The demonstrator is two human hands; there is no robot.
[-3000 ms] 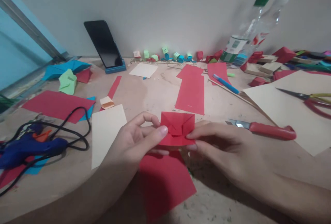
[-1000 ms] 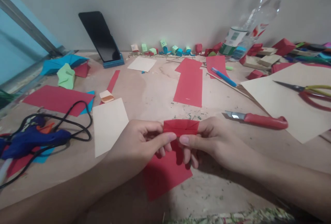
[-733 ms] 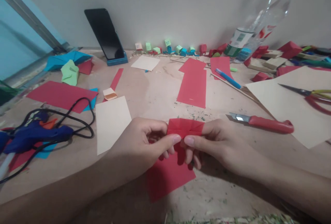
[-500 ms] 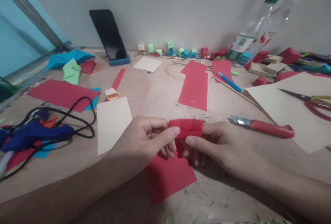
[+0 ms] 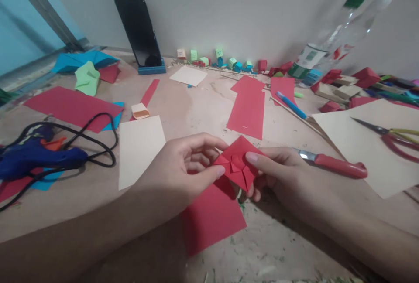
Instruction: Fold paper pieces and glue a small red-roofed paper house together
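- Gripping the folded red paper [image 5: 238, 163] by its sides, we hold it between both hands above the worktop [image 5: 203, 106], a diamond tilted towards us with small creased flaps in its middle.
- Our left hand [image 5: 180, 167] is half curled, its thumb pressing the paper's left corner and its fingers bent behind.
- Our right hand [image 5: 286, 172] pinches the opposite side, thumb flat on the upper face, fingers tucked beneath.
- Below our hands lies a red sheet [image 5: 214, 219], partly in shadow.
- Just beyond our right hand we see a red-handled knife [image 5: 340, 165], part of its blade hidden; farther right, scissors [image 5: 379, 130] rest on a large cream sheet [image 5: 343, 128].
- To our left are a smaller cream sheet [image 5: 140, 150] and a blue glue gun [image 5: 44, 158] with a looping black cord [image 5: 94, 114].
- Towards the grey wall [image 5: 229, 6] stand a phone [image 5: 137, 32] in a blue stand [image 5: 152, 70], small paper figures [image 5: 219, 52] and two clear bottles, one green-capped [image 5: 309, 58].
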